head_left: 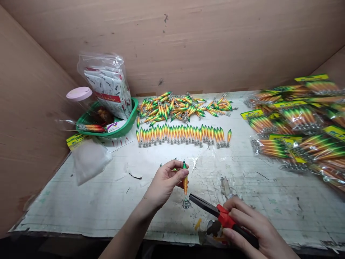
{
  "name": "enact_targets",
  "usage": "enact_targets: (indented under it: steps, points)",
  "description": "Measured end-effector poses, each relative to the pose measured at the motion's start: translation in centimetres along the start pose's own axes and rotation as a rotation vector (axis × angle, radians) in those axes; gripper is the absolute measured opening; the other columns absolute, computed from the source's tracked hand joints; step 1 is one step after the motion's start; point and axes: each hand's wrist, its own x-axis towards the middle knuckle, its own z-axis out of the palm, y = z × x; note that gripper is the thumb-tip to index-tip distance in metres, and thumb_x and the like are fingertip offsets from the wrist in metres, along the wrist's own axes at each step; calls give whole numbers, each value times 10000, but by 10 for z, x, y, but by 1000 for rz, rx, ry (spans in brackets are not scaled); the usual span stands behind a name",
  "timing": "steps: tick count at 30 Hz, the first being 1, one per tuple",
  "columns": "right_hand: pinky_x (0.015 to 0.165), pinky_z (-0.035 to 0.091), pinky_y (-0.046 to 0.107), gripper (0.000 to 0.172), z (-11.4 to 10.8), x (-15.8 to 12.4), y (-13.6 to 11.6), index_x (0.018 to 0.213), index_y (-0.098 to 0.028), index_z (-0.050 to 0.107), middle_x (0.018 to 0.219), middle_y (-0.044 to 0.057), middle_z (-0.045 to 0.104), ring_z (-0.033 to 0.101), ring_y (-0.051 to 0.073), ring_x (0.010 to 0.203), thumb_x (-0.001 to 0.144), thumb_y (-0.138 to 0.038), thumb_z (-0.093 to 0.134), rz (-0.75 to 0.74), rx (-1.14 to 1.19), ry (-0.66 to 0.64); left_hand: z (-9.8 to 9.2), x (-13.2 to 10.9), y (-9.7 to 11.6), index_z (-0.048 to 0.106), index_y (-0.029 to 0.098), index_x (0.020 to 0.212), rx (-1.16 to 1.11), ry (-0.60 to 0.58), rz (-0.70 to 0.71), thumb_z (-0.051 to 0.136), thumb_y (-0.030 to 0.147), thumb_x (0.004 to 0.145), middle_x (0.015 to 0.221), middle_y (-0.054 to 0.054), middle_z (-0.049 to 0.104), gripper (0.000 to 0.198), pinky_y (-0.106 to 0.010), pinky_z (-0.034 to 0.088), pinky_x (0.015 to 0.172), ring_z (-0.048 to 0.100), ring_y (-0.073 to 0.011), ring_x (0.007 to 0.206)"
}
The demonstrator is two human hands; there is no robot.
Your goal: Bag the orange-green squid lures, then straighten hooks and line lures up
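Observation:
My left hand (165,181) pinches a green-and-orange fishing lure (184,178) and holds it upright, its metal hooks (185,203) pointing down at the table. My right hand (249,228) is closed round the red handles of a pair of pliers (215,212). The dark jaws of the pliers point left and reach close to the hooks. A neat row of the same lures (183,135) lies across the middle of the table. Behind it is a loose heap of lures (183,106).
Several packed bags of lures (299,122) are piled at the right. A green basket (129,124) at the back left holds a bag of printed packets (107,84) and a pink-lidded jar (79,94). Wooden walls close in the back and left. An empty clear bag (88,158) lies nearby.

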Motion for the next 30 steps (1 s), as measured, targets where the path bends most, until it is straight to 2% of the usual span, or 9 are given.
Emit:
enact_targets:
  steps: [6,10,13,15,18,21,25,30]
  points:
    - [650,543,243,108,2,3,3,865,-254,642,832,50,622,635,198,793,885,-283,540,-71,-88,34,4,-2,-2,566,157,798,17,4,17,755,431,671,645,33,514,356,-213,417,545,496,-88,593]
    - [621,531,233,94,-3,8,5,845,-249,615,825,46,618,630,186,761,887,-265,532,-115,-110,-1,4,2,-3,560,154,803,28,21,22,753,438,666,654,36,506,370,-217,436,536,497,-84,583]
    - [646,521,239,108,-9,19,9,854,-229,587,832,46,610,614,175,769,913,-269,506,-100,-107,-72,3,16,1,561,149,800,51,1,29,762,427,653,668,32,515,373,-218,451,533,510,-85,589]
    - [627,498,246,178,-12,29,15,796,-214,540,777,35,580,581,159,714,939,-281,458,-91,-88,-95,1,30,6,569,141,789,71,-20,41,770,424,635,685,28,520,380,-214,454,525,515,-83,593]
    - [582,445,251,255,-16,46,24,740,-205,474,708,17,520,523,143,642,961,-305,398,-101,-72,-85,-3,52,16,583,133,771,91,-34,58,784,426,606,703,25,518,392,-205,450,509,516,-79,594]
    - [613,431,263,268,-22,59,31,761,-198,488,744,27,522,528,152,683,966,-340,392,-89,-63,-74,-6,66,27,573,140,775,109,-16,90,786,438,599,719,27,518,406,-205,462,509,515,-74,591]
    - [655,434,271,270,-30,68,35,777,-196,513,802,42,542,545,165,737,962,-363,408,-60,-39,-91,-5,72,35,552,151,789,178,-31,131,770,453,622,727,18,535,409,-216,486,521,543,-89,608]
    - [684,432,279,276,-36,72,35,789,-195,511,817,40,536,544,169,760,960,-387,409,-28,-56,-141,-3,74,32,547,158,798,202,-29,158,761,458,631,707,25,533,405,-221,489,508,547,-97,603]
